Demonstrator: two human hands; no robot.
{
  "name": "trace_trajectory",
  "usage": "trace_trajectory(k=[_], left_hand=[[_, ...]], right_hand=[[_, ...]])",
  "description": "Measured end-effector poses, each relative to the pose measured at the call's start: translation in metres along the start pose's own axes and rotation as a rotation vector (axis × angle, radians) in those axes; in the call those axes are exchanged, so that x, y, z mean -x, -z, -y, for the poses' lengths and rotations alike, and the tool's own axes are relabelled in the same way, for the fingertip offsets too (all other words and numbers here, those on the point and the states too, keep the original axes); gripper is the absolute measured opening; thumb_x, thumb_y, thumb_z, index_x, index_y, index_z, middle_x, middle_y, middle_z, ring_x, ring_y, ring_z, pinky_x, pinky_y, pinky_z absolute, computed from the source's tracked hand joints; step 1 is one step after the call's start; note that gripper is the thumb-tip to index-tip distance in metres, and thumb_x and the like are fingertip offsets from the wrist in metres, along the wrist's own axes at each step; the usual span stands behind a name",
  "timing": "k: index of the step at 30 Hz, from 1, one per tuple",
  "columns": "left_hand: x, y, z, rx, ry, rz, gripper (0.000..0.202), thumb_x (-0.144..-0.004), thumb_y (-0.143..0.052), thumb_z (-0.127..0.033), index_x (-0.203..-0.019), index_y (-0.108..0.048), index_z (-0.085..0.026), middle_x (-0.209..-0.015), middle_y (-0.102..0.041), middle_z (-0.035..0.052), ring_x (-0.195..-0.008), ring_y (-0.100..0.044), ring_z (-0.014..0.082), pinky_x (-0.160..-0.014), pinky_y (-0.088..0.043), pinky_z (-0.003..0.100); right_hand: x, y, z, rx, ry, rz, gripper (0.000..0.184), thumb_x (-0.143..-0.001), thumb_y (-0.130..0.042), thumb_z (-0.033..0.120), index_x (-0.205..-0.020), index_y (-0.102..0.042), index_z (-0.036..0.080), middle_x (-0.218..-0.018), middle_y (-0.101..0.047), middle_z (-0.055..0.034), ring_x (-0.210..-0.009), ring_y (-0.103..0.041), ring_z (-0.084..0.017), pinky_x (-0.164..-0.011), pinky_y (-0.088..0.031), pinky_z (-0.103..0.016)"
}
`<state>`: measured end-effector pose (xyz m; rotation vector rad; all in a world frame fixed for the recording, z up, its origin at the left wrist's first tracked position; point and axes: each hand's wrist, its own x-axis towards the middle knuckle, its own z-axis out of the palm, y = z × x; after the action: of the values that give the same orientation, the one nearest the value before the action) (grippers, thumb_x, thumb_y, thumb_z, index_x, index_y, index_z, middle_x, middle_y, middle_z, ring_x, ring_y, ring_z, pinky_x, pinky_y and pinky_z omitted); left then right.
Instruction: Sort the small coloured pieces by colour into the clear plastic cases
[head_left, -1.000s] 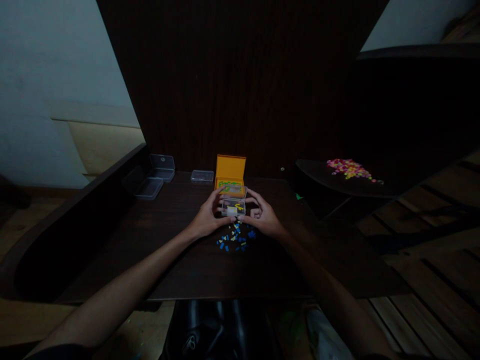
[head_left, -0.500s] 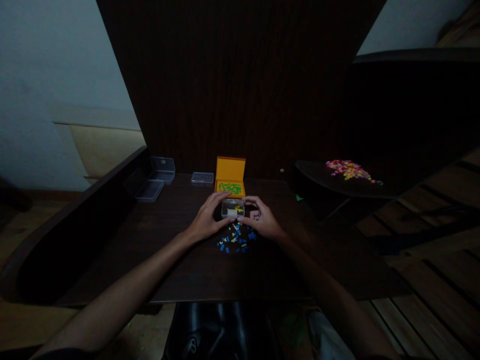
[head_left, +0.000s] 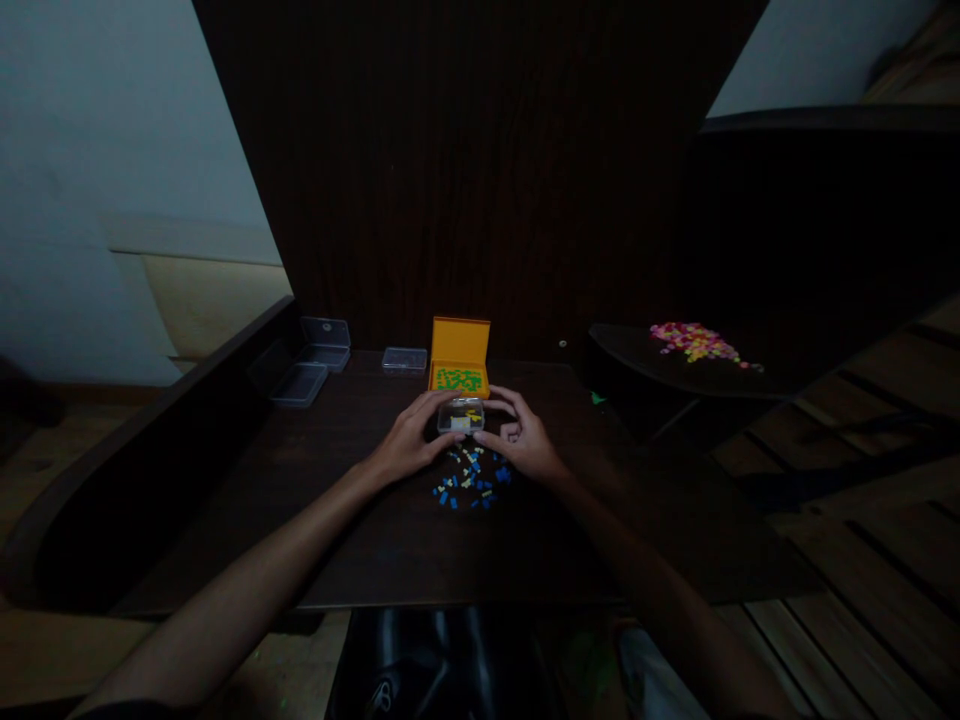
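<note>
A small clear plastic box with yellow and white bits inside sits on the dark wooden table. My left hand grips its left side, thumb at the front edge and fingers curled over the back. My right hand grips its right side the same way. Just in front of the box lies a scatter of small blue, yellow and white pieces. Behind it stands an open orange box holding green pieces.
Two open clear cases and a small closed clear case lie at the table's back left. A pile of pink and yellow pieces rests on a dark surface to the right. A dark wood panel rises behind the table.
The clear box's lid was raised a second ago and now lies flat on the box. Both hands stay on its sides; the view has shifted slightly.
</note>
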<state>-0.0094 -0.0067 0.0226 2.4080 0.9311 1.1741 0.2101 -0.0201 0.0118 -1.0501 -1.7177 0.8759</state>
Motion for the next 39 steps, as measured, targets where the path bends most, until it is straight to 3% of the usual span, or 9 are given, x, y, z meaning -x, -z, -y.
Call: trace_trajectory(k=[8, 17, 27, 39], left_hand=[[-0.007, 0.022, 0.03, -0.067, 0.119, -0.101, 0.052, -0.08, -0.064, -0.037, -0.126, -0.048, -0.018, -0.125, -0.058, 0.0094, -0.114, -0.057, 0.0227, -0.099, -0.047, 0.04], [-0.005, 0.043, 0.068, -0.265, 0.238, -0.05, 0.048, -0.08, -0.06, -0.036, -0.123, -0.048, -0.018, -0.122, -0.058, 0.0099, -0.114, -0.055, 0.0252, -0.098, -0.045, 0.042], [-0.003, 0.043, 0.095, -0.307, 0.227, 0.037, 0.044, -0.083, -0.054, -0.034, -0.123, -0.047, -0.018, -0.123, -0.056, 0.0116, -0.116, -0.052, 0.0273, -0.101, -0.041, 0.046], [-0.006, 0.037, 0.101, -0.33, 0.22, 0.039, 0.042, -0.084, -0.051, -0.032, -0.122, -0.049, -0.015, -0.125, -0.056, 0.0139, -0.12, -0.049, 0.0276, -0.105, -0.04, 0.048]], right_hand=[[-0.006, 0.006, -0.005, -0.03, -0.07, -0.178, 0.054, -0.077, -0.065, 0.044, -0.123, -0.043, 0.025, -0.117, -0.058, -0.0075, -0.048, -0.05, -0.004, -0.035, -0.037, -0.017], [-0.008, 0.007, -0.002, -0.048, -0.112, -0.213, 0.048, -0.076, -0.063, 0.047, -0.114, -0.047, 0.022, -0.105, -0.059, -0.0039, -0.044, -0.047, -0.002, -0.033, -0.037, -0.017], [-0.008, 0.006, -0.007, -0.042, -0.104, -0.181, 0.046, -0.077, -0.062, 0.047, -0.112, -0.048, 0.021, -0.1, -0.058, -0.0027, -0.045, -0.047, -0.003, -0.034, -0.038, -0.017], [-0.008, 0.006, -0.01, -0.022, -0.097, -0.152, 0.042, -0.078, -0.062, 0.046, -0.11, -0.049, 0.021, -0.099, -0.057, -0.002, -0.047, -0.048, -0.003, -0.035, -0.039, -0.016]])
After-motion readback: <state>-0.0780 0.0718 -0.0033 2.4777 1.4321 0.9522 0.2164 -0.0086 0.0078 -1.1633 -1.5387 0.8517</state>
